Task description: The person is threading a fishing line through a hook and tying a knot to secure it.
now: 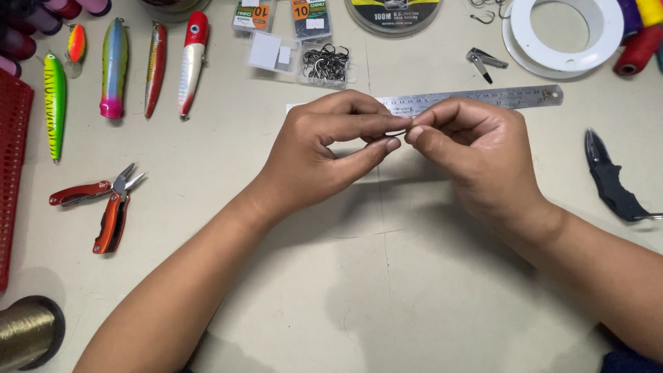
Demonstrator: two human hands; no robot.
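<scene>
Head view, two small orange-labelled hook packets (283, 15) top centre, hands (324, 148) pinching below

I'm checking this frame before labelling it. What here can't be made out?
Head view only:
- The tiny item pinched between the left hand and right hand: too small, covered by fingertips.
- Steel ruler: its left part hidden behind both hands.
- Red basket: cut off by the left edge.
- Gold thread spool: cropped at the bottom-left corner.
</scene>
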